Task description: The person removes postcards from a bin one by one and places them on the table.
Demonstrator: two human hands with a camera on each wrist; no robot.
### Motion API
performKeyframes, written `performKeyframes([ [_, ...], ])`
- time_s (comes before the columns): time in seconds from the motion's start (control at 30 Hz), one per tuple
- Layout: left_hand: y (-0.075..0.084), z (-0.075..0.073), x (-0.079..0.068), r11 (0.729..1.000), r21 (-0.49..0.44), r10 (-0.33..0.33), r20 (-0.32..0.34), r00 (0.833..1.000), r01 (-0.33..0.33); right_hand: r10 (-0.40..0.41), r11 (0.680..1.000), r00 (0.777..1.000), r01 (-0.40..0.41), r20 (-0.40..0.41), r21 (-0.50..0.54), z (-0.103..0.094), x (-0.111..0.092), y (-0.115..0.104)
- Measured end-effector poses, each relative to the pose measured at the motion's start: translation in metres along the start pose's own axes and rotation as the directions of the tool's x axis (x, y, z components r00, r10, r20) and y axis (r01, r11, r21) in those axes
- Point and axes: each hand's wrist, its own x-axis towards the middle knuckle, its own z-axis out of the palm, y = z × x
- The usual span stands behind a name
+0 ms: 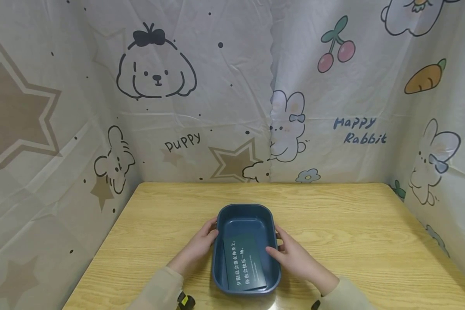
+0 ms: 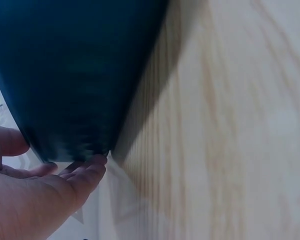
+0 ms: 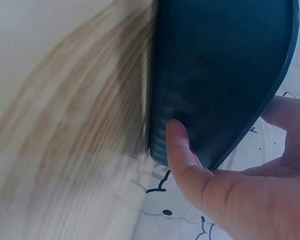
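Observation:
A deep blue rectangular bin (image 1: 249,213) with rounded corners stands on the table in the head view. Inside it, toward the near end, lies a dark green booklet (image 1: 243,263) with white Chinese characters on its cover. My left hand (image 1: 199,245) holds the bin's left side, thumb by the rim and fingers against the outer wall. On the opposite side my right hand (image 1: 296,256) grips the bin, its thumb over the rim. The right wrist view shows one finger (image 3: 182,155) pressed along the outer wall. In the left wrist view the fingertips (image 2: 96,165) reach the bin's lower edge.
The light wood-grain table (image 1: 356,232) extends around the bin. A cloth curtain (image 1: 232,86) printed with a puppy, rabbits and stars hangs behind it and along both sides. A small dark object with a yellow mark (image 1: 186,301) shows by the left sleeve.

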Motion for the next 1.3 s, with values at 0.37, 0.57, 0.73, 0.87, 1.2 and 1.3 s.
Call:
performKeyframes([
  [0.37, 0.004, 0.004, -0.004, 1.000, 0.000, -0.014, -0.033, 0.999, 0.014, -0.049, 0.999, 0.999, 0.048, 0.024, 0.018, 0.000, -0.004, 0.000],
  [0.57, 0.005, 0.005, -0.005, 1.000, -0.003, -0.025, -0.046, 0.999, 0.025, -0.059, 0.998, 0.998, 0.058, 0.036, 0.016, 0.000, -0.007, -0.002],
  [0.73, 0.005, 0.005, -0.007, 0.999, 0.000, -0.036, -0.049, 0.998, 0.036, -0.061, 0.998, 0.997, 0.061, 0.043, 0.017, 0.000, -0.009, -0.003],
  [0.87, 0.005, 0.006, -0.007, 0.999, -0.002, -0.051, -0.053, 0.997, 0.051, -0.063, 0.998, 0.997, 0.062, 0.046, 0.014, 0.001, -0.009, -0.002],
  [1.2, 0.012, 0.012, -0.014, 0.995, -0.059, -0.092, -0.129, 0.987, 0.085, -0.028, 0.998, 0.999, 0.026, -0.034, -0.059, 0.003, -0.009, -0.001],
  [1.3, 0.015, 0.014, -0.017, 0.994, -0.074, -0.095, -0.167, 0.981, 0.084, -0.027, 0.992, 0.996, 0.016, -0.090, -0.123, 0.002, -0.010, -0.002],
])
